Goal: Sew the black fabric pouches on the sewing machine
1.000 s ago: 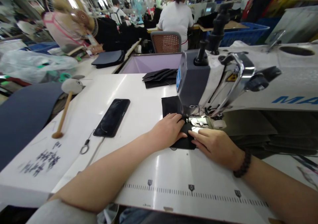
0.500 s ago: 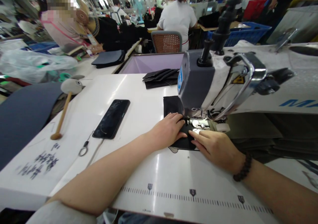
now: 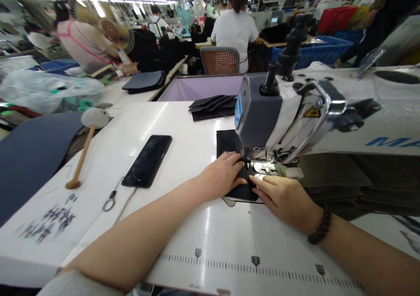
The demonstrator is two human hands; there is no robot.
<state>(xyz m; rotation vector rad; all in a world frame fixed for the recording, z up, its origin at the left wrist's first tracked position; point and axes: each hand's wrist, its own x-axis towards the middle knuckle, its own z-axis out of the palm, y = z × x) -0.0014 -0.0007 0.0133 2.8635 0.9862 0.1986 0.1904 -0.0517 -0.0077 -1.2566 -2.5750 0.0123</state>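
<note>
Take clock directions from the black fabric piece (image 3: 226, 139), 12 o'clock pointing away from the wearer. At 6 o'clock, find bare white table (image 3: 183, 241) up to the front edge, with one printed ruler scale (image 3: 256, 267), three marker tags.

Presses the fabric piece flat beneath the left hand (image 3: 225, 175): fingers loosely extended, thumb set apart, nothing clasped. Touches its right side with the fingertips of the right hand (image 3: 282, 195), likewise relaxed, no pinch. Lies flat beside the metal plate (image 3: 265, 169), partly under the head of one sewing machine (image 3: 259, 108). Is blocked above and at 1 to 3 o'clock by that machine; leaves bare table from 9 to 11 o'clock.

At 3 o'clock, see stacked dark sheets (image 3: 348, 178), count hidden. At 9 o'clock, see one phone (image 3: 147, 161), then one mallet (image 3: 85, 151), head towards 10. At 11 o'clock, see one folded black bundle (image 3: 213, 106), then one purple-sided bin (image 3: 203, 88).

Beyond, note one chair (image 3: 220, 60) near 12, one person in white (image 3: 232, 29) past it, one blue basket (image 3: 315, 51) at 1, and one person in pink (image 3: 82, 44) at 10.
</note>
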